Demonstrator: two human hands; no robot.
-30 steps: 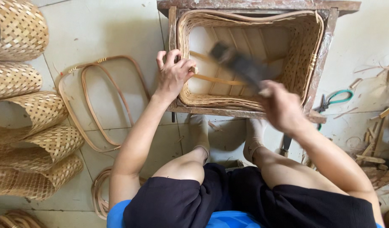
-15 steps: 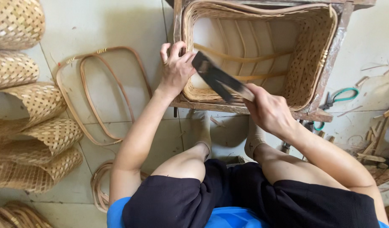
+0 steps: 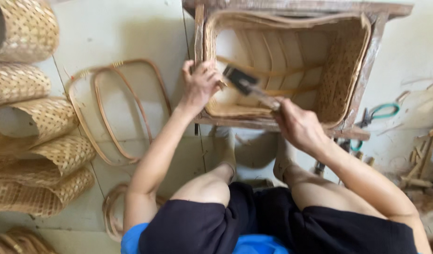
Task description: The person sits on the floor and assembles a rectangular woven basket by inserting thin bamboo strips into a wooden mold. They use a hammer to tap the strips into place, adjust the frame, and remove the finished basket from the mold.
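A woven bamboo basket (image 3: 343,66) lies in a wooden frame (image 3: 367,75) in front of me, its opening facing up. My left hand (image 3: 200,84) presses on the basket's near left rim, fingers spread over the edge. My right hand (image 3: 299,127) grips the wooden handle of a hammer (image 3: 247,84), whose dark head is low inside the basket, close to my left fingers and a thin bamboo strip crossing the interior. I am seated, knees bare, in dark shorts.
Curved woven bamboo sheets (image 3: 33,141) are stacked along the left. Bent bamboo hoops (image 3: 113,108) lie on the tiled floor beside the frame, and more coils (image 3: 113,207) by my left leg. Green-handled scissors (image 3: 381,113) and wood scraps (image 3: 418,160) lie at the right.
The hammer has swung down from above the basket's middle to the near left rim by my left fingers. My left hand has stayed on the rim.
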